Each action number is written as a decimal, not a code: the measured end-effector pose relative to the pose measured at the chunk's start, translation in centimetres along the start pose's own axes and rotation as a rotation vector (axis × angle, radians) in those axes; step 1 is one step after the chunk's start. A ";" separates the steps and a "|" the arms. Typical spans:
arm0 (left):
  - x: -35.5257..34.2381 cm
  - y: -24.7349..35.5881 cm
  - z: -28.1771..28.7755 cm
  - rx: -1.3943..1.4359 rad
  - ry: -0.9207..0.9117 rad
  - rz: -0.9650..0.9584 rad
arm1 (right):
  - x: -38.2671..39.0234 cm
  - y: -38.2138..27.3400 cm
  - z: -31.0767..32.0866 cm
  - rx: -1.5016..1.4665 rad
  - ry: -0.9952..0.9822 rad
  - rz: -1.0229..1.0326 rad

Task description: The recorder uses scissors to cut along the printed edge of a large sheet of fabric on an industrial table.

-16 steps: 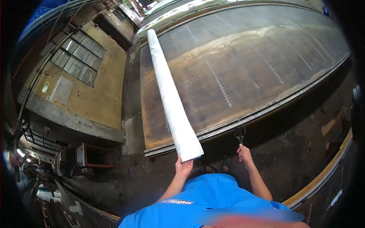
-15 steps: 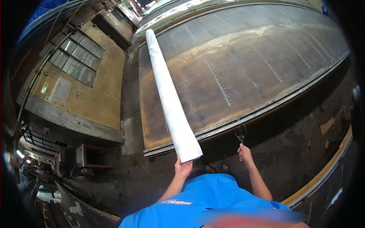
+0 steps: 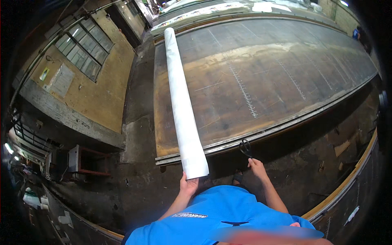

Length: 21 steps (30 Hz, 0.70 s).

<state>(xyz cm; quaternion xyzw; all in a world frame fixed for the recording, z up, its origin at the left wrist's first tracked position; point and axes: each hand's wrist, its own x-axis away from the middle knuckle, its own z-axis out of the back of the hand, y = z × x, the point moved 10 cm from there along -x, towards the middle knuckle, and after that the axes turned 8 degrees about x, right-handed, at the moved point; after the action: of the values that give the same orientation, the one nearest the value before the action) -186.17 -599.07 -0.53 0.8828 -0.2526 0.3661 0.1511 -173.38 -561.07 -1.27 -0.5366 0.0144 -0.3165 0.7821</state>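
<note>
A long white roll (image 3: 182, 102), perhaps fabric or paper, lies across the left end of a big dark table (image 3: 216, 106). Its near end sticks out past the table's metal-railed front edge. My left hand (image 3: 188, 184) grips that overhanging end from below, with the thumb at its left side. Farther right, my right hand (image 3: 256, 168) is closed around the blade end of a pair of black-handled scissors (image 3: 245, 148). Their finger loops point up toward the table edge, and the blades are hidden in my fist.
Behind this table runs another one bearing printed sheets (image 3: 208, 12). A yellowish wall (image 3: 104, 77) with a barred window stands left, across a narrow aisle. A reddish-framed stand (image 3: 92, 161) sits on the floor at left. A person (image 3: 356, 33) is at the far right.
My right hand has moved left with the scissors, nearer to the roll. My left hand still holds the roll's end. The whole view has shifted somewhat.
</note>
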 end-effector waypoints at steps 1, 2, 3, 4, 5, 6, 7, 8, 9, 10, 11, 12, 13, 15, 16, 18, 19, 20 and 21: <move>0.0 0.2 0.1 0.042 -0.027 0.022 | 0.1 -0.1 -0.9 -0.009 0.016 0.026; -0.4 0.6 0.3 0.059 -0.033 0.027 | -0.2 -0.2 -1.7 -0.017 0.031 0.050; -0.4 0.9 0.9 0.092 -0.058 0.075 | 0.3 -1.2 -3.4 -0.078 -0.052 -0.034; -0.6 1.0 1.5 0.124 -0.083 0.134 | 0.5 -2.7 -4.6 -0.059 -0.061 -0.032; -0.8 1.1 1.9 0.195 -0.116 0.197 | 0.8 -4.0 -6.7 -0.191 -0.122 -0.064; -0.4 1.2 2.1 0.215 -0.108 0.209 | 1.4 -5.0 -8.5 -0.322 -0.173 -0.107; 0.7 0.7 1.1 0.023 -0.145 0.266 | 1.8 -7.1 -9.9 -0.303 -0.188 -0.112; 1.8 0.2 0.0 -0.171 -0.188 0.321 | 1.7 -9.4 -11.3 -0.286 -0.164 -0.028; 2.5 0.5 0.4 -0.215 -0.144 0.373 | 1.7 -10.9 -13.4 -0.378 -0.190 -0.052; 2.7 1.6 1.1 -0.197 -0.140 0.381 | 1.6 -13.2 -15.2 -0.352 -0.207 -0.013; 2.4 3.3 2.7 -0.362 -0.104 0.363 | 1.7 -16.2 -16.1 -0.190 -0.126 0.074; 1.8 4.9 4.0 -0.540 -0.074 0.355 | 1.2 -18.7 -17.0 -0.063 -0.064 0.365; 1.5 6.7 4.5 -0.588 -0.084 0.349 | 1.5 -20.4 -18.7 -0.029 -0.073 0.409; 1.1 11.2 4.7 -0.781 -0.075 0.207 | 2.4 -22.7 -21.8 0.071 -0.104 0.403; 1.0 13.5 4.0 -0.883 -0.079 0.096 | 2.9 -23.1 -23.3 0.094 -0.140 0.387; 1.0 17.9 2.2 -0.877 -0.080 -0.053 | 4.2 -24.7 -24.3 0.212 -0.081 0.436; 0.9 20.1 1.7 -0.811 -0.074 -0.130 | 4.9 -25.8 -24.8 0.228 -0.153 0.484; 0.8 22.4 1.0 -0.775 -0.066 -0.203 | 5.6 -26.8 -25.3 0.243 -0.224 0.531; 0.6 24.1 -0.1 -0.758 -0.086 -0.273 | 5.9 -26.7 -25.5 0.222 -0.292 0.527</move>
<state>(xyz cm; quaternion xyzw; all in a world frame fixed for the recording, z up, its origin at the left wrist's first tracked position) -199.26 -619.19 1.95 0.8046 -0.2560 0.1863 0.5023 -190.71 -591.23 12.46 -0.4656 0.0061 -0.0222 0.8847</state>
